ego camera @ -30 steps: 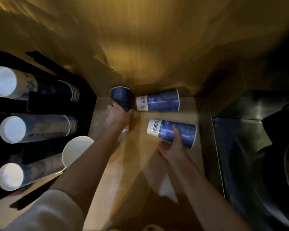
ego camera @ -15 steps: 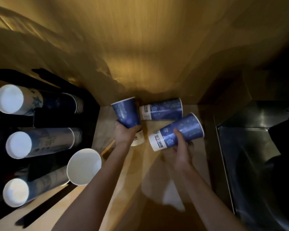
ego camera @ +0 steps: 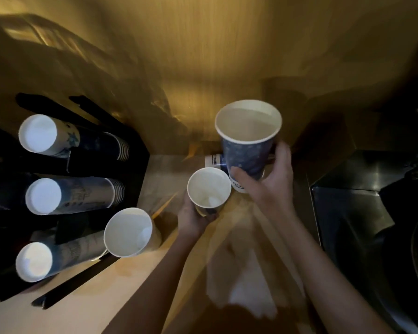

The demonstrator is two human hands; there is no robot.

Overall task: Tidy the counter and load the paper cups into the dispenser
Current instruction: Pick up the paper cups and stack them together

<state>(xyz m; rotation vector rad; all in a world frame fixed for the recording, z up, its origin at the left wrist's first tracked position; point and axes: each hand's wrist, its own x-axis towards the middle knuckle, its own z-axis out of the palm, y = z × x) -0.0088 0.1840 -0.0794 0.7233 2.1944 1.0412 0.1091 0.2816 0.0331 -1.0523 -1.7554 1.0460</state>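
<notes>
My right hand (ego camera: 270,179) grips a tall blue paper cup (ego camera: 247,150) near its base, held upright with its mouth facing me. My left hand (ego camera: 193,218) holds a second cup (ego camera: 209,188) upright from below, its white inside showing. Behind both, a third blue cup (ego camera: 214,160) lies on its side on the wooden counter (ego camera: 164,179), mostly hidden. At the left stands the black cup dispenser (ego camera: 135,169) with three stacks of cups (ego camera: 68,196) lying in its slots. An open cup (ego camera: 128,232) sits at the front of the lowest stack.
A golden-lit wall (ego camera: 203,68) closes the counter at the back. A steel sink (ego camera: 362,203) lies to the right, with a dark object at the far right edge. A white cloth or paper (ego camera: 249,295) lies on the counter between my arms.
Both hands have lifted their cups off the counter and turned them upright, mouths toward me. The right hand's cup has risen higher and nearer the camera. The third cup still lies behind.
</notes>
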